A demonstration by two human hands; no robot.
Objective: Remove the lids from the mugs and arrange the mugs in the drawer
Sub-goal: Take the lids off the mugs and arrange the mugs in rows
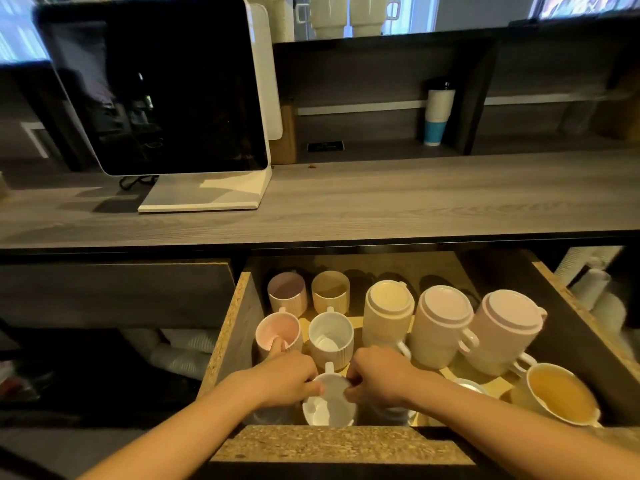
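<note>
Both hands grasp one white mug (329, 407) at the bottom centre, in the open drawer (239, 306).
The drawer fills the lower centre and right of the frame. Three lidded mugs (443, 327) stand in a row at its middle right, with open mugs (330, 337) to their left. My left hand (284, 379) curls its fingers over the white mug's left rim, and my right hand (377, 379) pinches the right rim.

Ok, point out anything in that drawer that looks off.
Three lidded mugs stand mid-row, unlike the open mugs left of them. The cream mug at front right seems tilted, maybe just the lens.
</note>
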